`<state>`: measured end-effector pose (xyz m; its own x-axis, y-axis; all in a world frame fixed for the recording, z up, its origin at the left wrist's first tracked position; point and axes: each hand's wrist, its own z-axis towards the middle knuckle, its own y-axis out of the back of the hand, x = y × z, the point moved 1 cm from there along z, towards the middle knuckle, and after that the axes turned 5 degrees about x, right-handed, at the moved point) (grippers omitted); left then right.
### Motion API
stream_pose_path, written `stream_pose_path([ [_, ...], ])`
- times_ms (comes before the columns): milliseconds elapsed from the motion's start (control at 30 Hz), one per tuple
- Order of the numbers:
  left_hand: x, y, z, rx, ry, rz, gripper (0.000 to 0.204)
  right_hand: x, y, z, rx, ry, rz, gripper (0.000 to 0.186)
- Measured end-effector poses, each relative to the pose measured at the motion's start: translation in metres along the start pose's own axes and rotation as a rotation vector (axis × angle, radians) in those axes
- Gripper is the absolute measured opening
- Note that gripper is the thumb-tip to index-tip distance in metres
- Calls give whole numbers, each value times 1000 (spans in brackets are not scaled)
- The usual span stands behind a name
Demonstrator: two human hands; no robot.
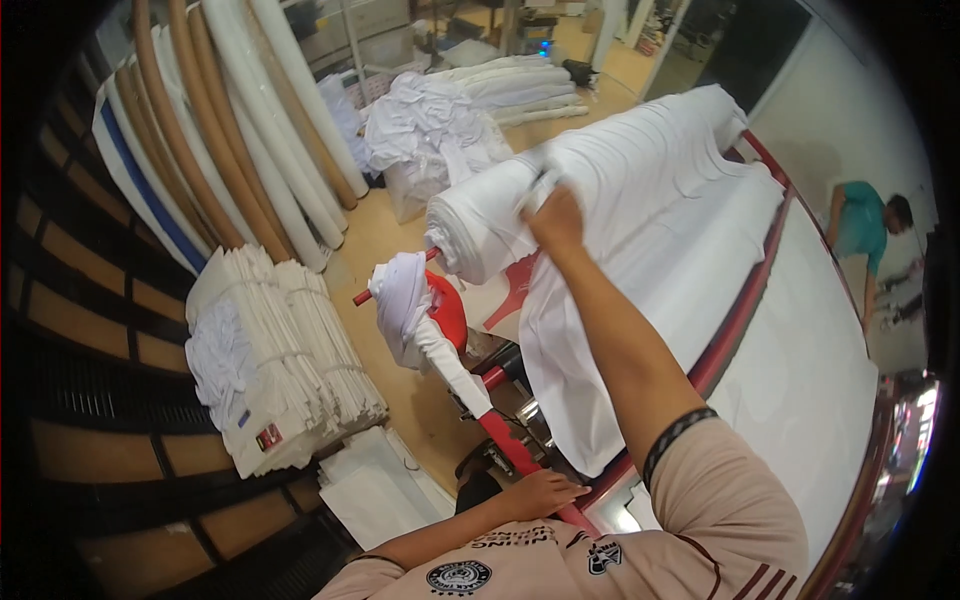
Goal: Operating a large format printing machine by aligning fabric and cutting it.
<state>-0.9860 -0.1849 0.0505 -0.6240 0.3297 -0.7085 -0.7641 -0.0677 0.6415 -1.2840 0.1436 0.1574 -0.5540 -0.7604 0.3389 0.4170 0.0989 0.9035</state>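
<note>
A large roll of white fabric (pixel 600 165) lies on a red frame, its loose sheet (pixel 640 290) hanging down the near side. My right arm stretches far out, and my right hand (pixel 555 218) is closed at the roll's left part. A pale, motion-blurred thing (pixel 543 185) shows at its fingers; I cannot tell whether it is a fold of the fabric or a separate object. Close to my body, my left hand (pixel 545 492) rests on the red frame bar (pixel 512 445), fingers stretched out, holding nothing.
Bundled white cloth (pixel 402 300) is wrapped on the frame's end. A white table (pixel 800 370) extends rightward; a person in a teal shirt (pixel 860 225) stands beyond it. Stacked folded white fabric (pixel 285 350), upright rolls (pixel 225 120) and a cloth heap (pixel 430 130) occupy the left and back.
</note>
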Motion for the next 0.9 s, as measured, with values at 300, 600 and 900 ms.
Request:
stream_pose_path([
  [300, -2, -4, 51, 353, 146, -470, 39, -94, 124, -253, 261, -303, 247, 64],
  [600, -19, -132, 225, 181, 452, -293, 84, -249, 308, -726, -381, -865, -2, 57],
  [900, -90, -231, 261, 110, 525, 447, 117, -245, 295, -1011, -377, -1182, 167, 64],
])
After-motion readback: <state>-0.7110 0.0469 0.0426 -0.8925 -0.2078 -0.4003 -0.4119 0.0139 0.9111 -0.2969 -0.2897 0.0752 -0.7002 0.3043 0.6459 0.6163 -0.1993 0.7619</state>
